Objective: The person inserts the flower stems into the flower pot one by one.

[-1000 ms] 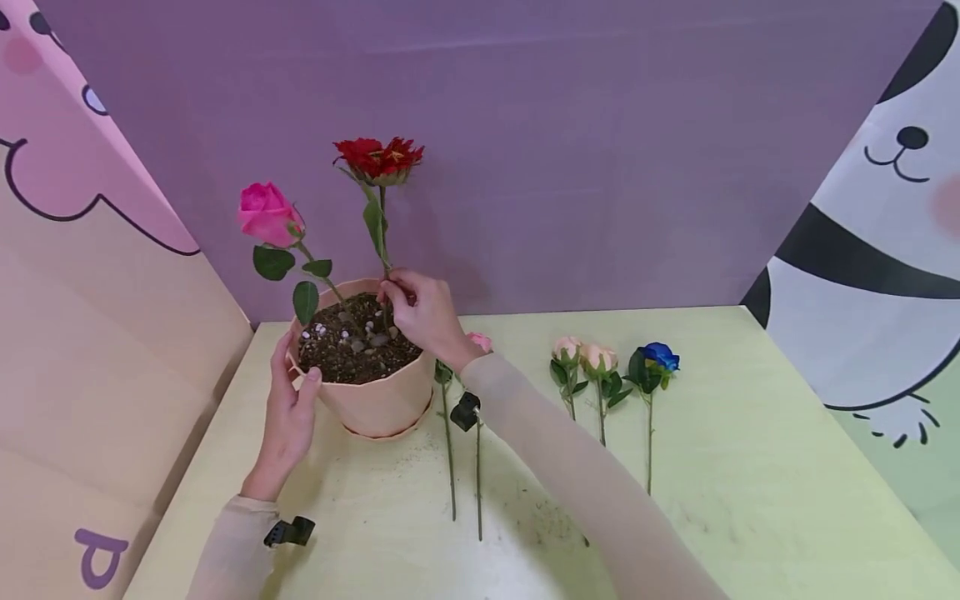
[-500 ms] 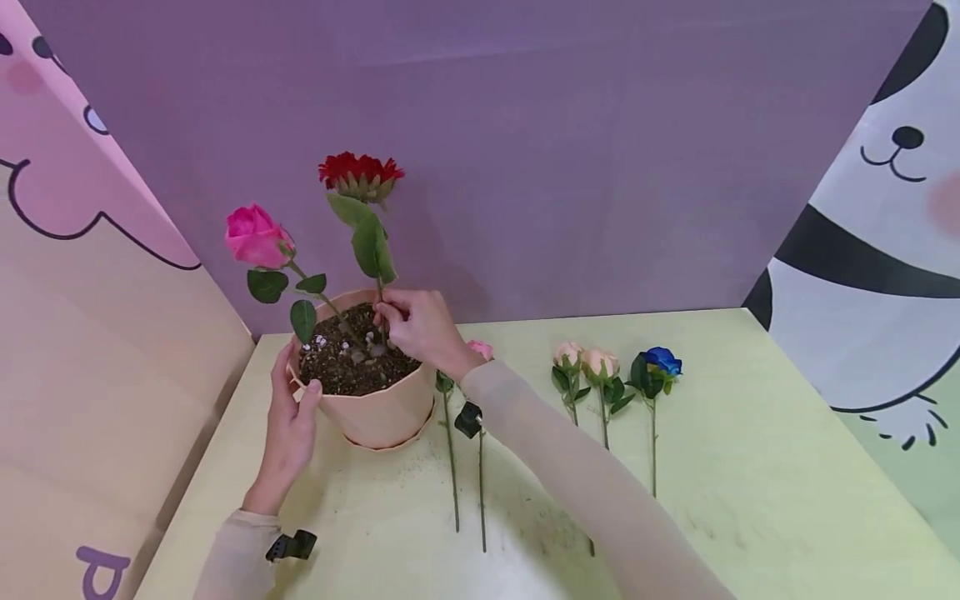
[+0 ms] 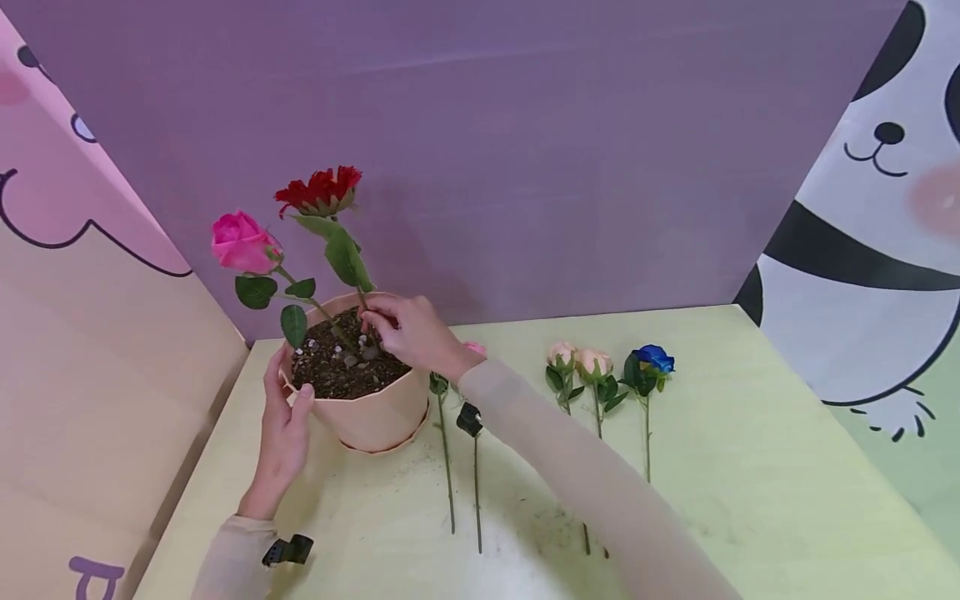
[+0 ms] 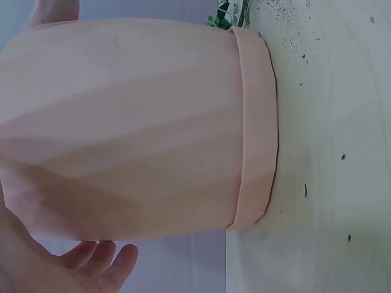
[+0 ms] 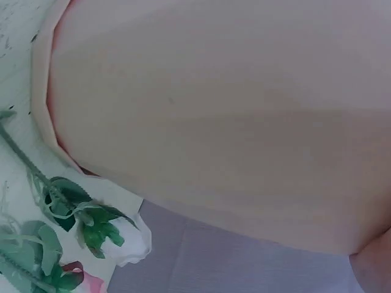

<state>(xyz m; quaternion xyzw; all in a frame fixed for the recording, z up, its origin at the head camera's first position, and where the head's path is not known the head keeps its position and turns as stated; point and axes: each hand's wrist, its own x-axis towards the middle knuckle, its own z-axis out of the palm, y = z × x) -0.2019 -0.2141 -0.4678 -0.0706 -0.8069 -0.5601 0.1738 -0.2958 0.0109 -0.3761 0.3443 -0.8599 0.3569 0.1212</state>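
A pale pink flower pot [image 3: 381, 417] filled with dark soil [image 3: 326, 367] and pebbles stands on its saucer at the left. My left hand [image 3: 285, 437] grips its left side, thumb at the rim; the left wrist view shows the fingers against the wall. My right hand [image 3: 418, 337] pinches the lower stem of a red flower [image 3: 321, 192] just above the soil at the pot's back right. The stem tilts left, and its lower end is hidden behind the fingers. Beside it, a pink rose [image 3: 243, 242] stands in the soil, leaning left.
Right of the pot lie two flowers, one with a pink head [image 3: 474, 348], partly under my right arm; a white bloom [image 5: 129, 241] shows there. Two peach roses [image 3: 595, 364] and a blue rose [image 3: 654, 358] lie farther right. Soil crumbs dot the table [image 3: 750, 450].
The red flower has tipped left and come lower, toward the pink rose, with my right hand still pinching its stem. My left hand keeps its hold on the pot. The head view has shifted slightly.
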